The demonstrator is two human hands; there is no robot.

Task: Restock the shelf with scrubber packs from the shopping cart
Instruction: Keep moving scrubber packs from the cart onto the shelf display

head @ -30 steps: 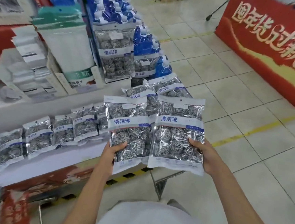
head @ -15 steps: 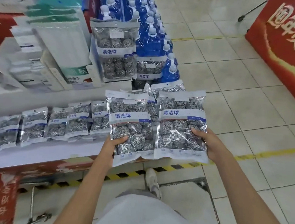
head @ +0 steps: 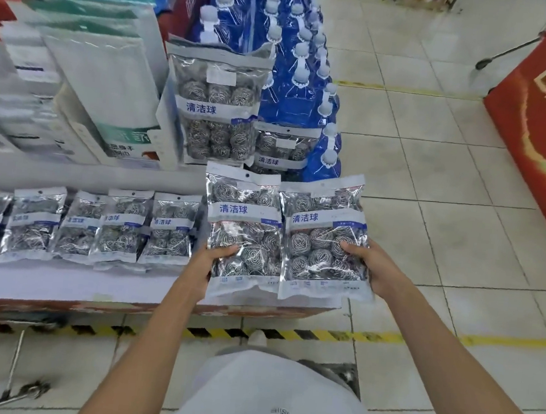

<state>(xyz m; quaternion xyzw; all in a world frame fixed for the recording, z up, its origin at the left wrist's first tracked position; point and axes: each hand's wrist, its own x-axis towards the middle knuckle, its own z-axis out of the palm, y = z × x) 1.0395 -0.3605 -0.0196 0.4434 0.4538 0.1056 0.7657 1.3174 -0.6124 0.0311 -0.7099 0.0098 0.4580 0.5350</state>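
I see packs (head: 243, 230) in glossy, crinkled clear plastic over shiny coiled metal wire. Floor (head: 431, 187) looks like smooth, glazed tile. Shelf (head: 60, 279) matt white.

A floor of pale, square ceramic tiles (head: 433, 174) with dark grout lines spreads across the right side, evenly lit and faintly glossy. A worn yellow painted line (head: 510, 341) runs across the tiles in the foreground, meeting a strip of black-and-yellow hazard tape (head: 303, 335) along the foot of the display. At the right edge stands a red banner with cream lettering (head: 544, 108). A thin grey metal leg (head: 506, 52), perhaps of a stand, rests on the floor near its top corner.
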